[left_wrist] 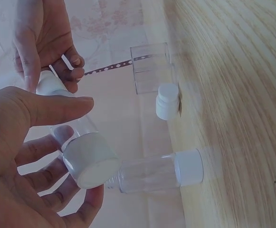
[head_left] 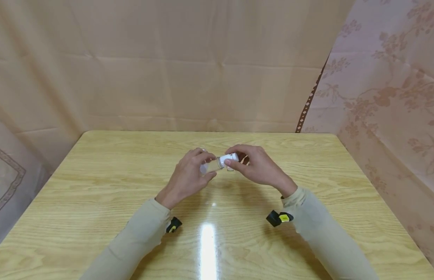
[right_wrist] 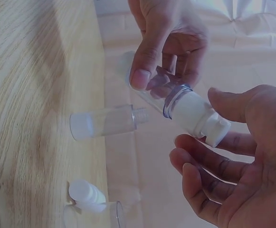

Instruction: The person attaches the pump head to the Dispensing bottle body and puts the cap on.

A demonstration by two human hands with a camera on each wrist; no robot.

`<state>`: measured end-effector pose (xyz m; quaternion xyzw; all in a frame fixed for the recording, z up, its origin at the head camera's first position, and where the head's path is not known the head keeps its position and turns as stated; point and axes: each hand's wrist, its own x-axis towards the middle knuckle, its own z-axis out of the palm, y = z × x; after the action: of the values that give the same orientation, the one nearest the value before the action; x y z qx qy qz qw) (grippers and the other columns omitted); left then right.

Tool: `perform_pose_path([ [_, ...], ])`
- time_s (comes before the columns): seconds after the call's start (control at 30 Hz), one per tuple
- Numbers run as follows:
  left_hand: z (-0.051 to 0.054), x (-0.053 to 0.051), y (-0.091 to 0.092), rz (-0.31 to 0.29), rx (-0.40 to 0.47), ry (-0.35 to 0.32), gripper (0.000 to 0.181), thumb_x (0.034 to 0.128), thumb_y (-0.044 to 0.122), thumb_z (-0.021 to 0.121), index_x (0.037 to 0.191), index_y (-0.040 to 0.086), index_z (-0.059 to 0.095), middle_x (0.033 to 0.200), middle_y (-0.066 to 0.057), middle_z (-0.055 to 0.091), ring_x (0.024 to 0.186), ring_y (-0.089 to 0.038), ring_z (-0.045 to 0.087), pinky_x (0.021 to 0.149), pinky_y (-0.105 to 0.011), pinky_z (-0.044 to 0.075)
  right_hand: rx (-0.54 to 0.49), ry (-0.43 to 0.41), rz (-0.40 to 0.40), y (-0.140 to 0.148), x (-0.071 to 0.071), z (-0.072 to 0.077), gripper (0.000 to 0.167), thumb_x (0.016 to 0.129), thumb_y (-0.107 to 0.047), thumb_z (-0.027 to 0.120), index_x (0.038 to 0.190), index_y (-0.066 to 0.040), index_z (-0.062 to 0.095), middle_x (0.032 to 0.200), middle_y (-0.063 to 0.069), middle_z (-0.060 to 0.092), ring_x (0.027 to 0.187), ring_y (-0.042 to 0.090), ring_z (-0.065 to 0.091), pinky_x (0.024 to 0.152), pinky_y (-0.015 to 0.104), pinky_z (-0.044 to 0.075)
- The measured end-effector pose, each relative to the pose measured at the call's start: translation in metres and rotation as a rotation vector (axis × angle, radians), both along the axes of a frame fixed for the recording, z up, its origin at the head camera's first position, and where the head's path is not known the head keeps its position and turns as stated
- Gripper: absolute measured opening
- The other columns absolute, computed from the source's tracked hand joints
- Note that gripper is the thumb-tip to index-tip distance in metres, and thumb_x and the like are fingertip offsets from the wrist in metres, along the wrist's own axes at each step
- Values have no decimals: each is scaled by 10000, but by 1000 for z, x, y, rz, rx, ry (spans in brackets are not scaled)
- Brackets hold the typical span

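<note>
The left hand (head_left: 186,175) grips a clear bottle (head_left: 212,166) by its body, thumb on one side and fingers curled on the other. Its white base (left_wrist: 92,162) faces the left wrist camera. At the other end is a white pump top (right_wrist: 192,113), which the right hand (head_left: 260,165) holds between thumb and fingers. A grey ring circles the bottle where clear body and white top meet. The bottle is tilted above the table, its top toward the right hand.
Beyond the hands, a second clear bottle (left_wrist: 149,174) with a white base stands upright on the wooden table (head_left: 132,155). A small white pump piece (left_wrist: 167,102) and a clear cap (left_wrist: 150,71) stand close together. Curtains hang behind the table and at both sides.
</note>
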<state>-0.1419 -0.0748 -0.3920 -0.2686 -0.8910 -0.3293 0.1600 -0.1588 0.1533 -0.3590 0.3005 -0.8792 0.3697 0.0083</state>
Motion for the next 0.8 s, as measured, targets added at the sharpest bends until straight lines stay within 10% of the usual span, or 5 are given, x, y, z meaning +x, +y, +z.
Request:
perform_pose_path([
  [0.8, 0, -2, 0, -1, 7, -18, 357, 791, 125, 879, 1107, 59, 727, 1026, -90, 678, 937, -250, 608, 761, -406, 517, -28, 54, 51, 3, -1, 1, 365, 902, -71, 774, 1252, -53, 674, 1140, 57, 692, 896, 187, 636, 768, 384, 569],
])
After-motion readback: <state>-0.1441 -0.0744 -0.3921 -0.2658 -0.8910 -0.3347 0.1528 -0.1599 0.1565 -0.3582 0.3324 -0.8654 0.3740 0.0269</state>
